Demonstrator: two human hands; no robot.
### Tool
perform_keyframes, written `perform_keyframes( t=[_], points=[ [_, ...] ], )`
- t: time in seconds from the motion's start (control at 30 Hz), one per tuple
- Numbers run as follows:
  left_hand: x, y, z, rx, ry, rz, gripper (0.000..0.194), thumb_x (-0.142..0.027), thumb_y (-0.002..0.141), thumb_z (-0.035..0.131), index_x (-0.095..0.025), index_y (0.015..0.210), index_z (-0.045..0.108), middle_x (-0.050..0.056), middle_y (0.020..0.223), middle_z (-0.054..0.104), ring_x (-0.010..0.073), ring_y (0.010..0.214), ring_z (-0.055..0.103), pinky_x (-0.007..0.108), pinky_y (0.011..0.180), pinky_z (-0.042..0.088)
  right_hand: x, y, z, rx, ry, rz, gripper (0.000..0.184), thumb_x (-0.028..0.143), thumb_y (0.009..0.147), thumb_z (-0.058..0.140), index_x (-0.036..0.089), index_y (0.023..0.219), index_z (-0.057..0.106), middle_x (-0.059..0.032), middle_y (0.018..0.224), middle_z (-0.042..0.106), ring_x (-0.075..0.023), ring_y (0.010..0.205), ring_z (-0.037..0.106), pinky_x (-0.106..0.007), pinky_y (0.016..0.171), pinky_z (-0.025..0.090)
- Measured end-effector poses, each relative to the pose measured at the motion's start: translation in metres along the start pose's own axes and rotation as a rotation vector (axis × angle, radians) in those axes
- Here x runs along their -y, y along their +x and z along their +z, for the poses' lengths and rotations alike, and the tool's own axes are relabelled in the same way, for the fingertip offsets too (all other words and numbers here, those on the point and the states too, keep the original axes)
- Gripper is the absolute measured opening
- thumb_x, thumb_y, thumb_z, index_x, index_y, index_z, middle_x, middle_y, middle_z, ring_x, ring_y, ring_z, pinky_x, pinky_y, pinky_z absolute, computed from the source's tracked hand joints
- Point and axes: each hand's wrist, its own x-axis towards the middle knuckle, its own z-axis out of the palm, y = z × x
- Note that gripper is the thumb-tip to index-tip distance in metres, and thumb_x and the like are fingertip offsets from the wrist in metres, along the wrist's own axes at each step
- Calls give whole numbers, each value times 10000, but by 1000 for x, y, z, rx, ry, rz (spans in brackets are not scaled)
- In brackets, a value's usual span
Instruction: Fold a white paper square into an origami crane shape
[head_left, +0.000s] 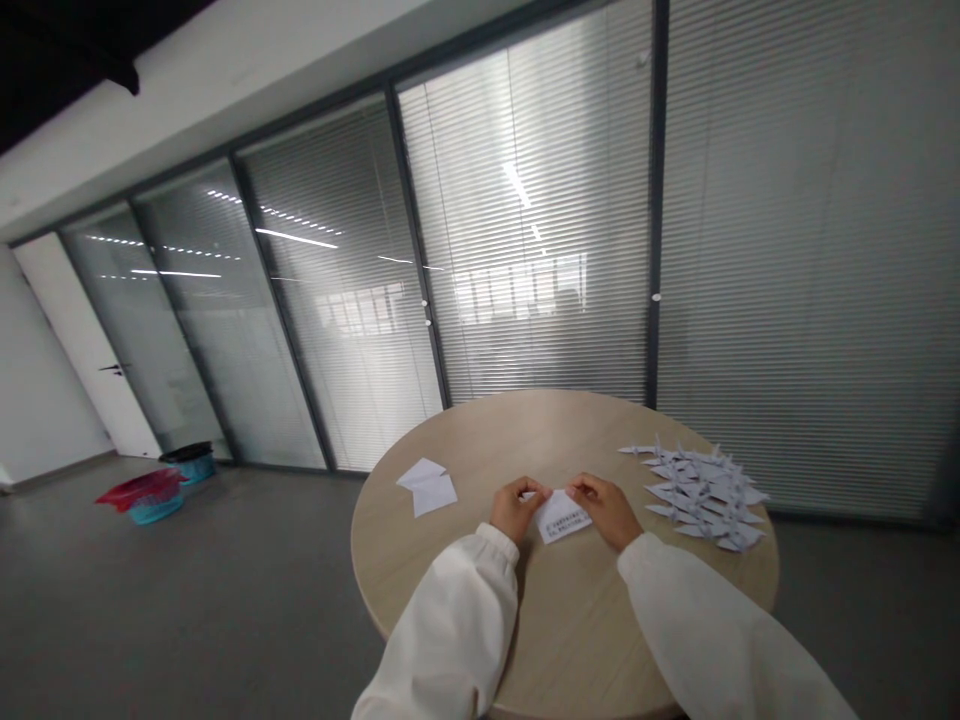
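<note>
A small white sheet of paper [561,517] with a few printed lines lies on the round wooden table [525,430] in front of me. My left hand [516,507] pinches its upper left edge with curled fingers. My right hand [604,509] pinches the upper right edge the same way. Both arms wear white sleeves. The paper looks partly folded into a pointed shape at its top.
A pile of several folded white paper cranes [701,490] lies on the table to the right. Loose white sheets [428,486] rest at the left of the table. Glass walls with blinds stand behind. Red and blue basins [154,492] sit on the floor far left.
</note>
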Motion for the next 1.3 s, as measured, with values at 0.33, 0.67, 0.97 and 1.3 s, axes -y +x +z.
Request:
perform_keyframes(
  t=[0.33,0.67,0.97,1.3],
  points=[
    [3,1,-1,58,-69,-83,305,-414,634,603,-128,681,696,49,631,657,137,565,546,222,526,383,4,0,2,24,124,-9,274,402,774,476,161,793,606,-29,723,629,-157,673,574,-235,602,428],
    [6,0,2,171,-155,-157,400,-481,583,634,-97,684,681,64,612,642,124,525,524,220,499,365,8,0,-3,11,52,-3,260,377,769,467,164,707,603,-17,649,598,-147,599,546,-226,545,396],
    [17,1,9,332,-236,-149,465,-547,571,617,-88,652,622,7,521,556,88,470,464,204,470,343,7,0,1,15,105,-12,276,379,773,466,165,867,613,-44,802,632,-168,724,572,-245,632,441],
    [30,13,6,31,-510,-369,517,-560,500,670,-111,746,592,35,595,607,146,532,575,265,493,467,9,-1,-2,82,99,-263,275,307,813,443,248,1010,625,-83,1124,485,-208,1081,444,-332,848,429]
  ],
)
